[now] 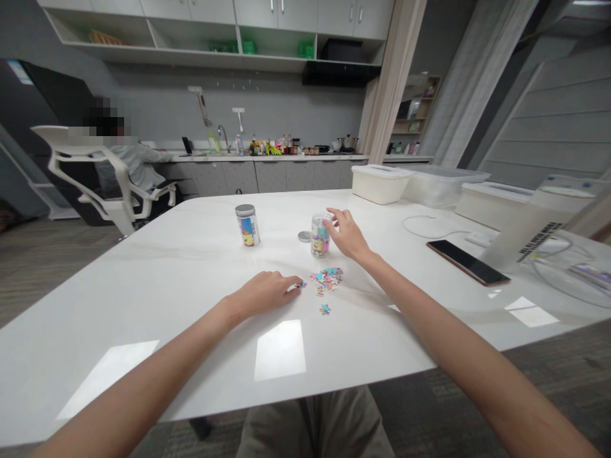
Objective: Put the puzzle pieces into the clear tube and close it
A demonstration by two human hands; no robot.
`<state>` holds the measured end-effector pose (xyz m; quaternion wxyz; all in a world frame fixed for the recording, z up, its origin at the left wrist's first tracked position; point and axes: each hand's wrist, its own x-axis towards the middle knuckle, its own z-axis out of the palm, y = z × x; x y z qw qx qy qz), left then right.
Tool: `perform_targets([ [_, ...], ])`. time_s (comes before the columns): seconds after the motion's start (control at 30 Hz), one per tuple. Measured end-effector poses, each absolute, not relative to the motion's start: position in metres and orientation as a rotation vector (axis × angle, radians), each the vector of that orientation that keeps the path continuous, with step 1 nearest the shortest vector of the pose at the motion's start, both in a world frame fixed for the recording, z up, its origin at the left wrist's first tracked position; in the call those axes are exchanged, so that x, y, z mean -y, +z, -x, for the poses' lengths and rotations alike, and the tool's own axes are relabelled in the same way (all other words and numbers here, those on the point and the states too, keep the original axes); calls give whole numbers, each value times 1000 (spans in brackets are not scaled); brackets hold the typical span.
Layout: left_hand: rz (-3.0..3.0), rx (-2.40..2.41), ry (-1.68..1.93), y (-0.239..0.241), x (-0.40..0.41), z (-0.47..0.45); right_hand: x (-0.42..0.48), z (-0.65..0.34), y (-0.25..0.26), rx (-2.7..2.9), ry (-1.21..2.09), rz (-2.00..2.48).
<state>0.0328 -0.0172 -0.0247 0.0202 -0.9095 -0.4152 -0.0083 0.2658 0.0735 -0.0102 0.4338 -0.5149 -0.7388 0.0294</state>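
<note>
My left hand (270, 291) rests low over the table, its thumb and forefinger closed on a small colourful puzzle piece (300, 285). My right hand (349, 234) is at the upper right side of a clear jar (320, 242) with printed cartoon figures. Its thumb and fingers are apart at the rim, and I see nothing between them. The jar stands upright without its cap. A silver lid (304, 236) lies just left of it. In front of the jar is a loose heap of puzzle pieces (329, 277), with one small cluster (325, 310) nearer me.
A second jar (247, 226) with its silver lid on stands to the left. At the right are a phone (468, 261), a white cable (420, 219) and plastic boxes (379, 184). Someone sits in a white chair (119, 181) beyond the table's left end.
</note>
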Motion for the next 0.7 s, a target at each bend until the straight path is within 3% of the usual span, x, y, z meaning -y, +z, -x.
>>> perform_targets([
  [0.33,3012,1396,-237,-18,20,-31,-65,-256,-13,2092,24,904],
  [0.57,2449,1338,-1127,-18,16,-30,-55,-241,-15,2375,-56,599],
  [0.7,2325,1363,-1108,-20,9,-24,-49,-237,-16,2404,-28,500],
])
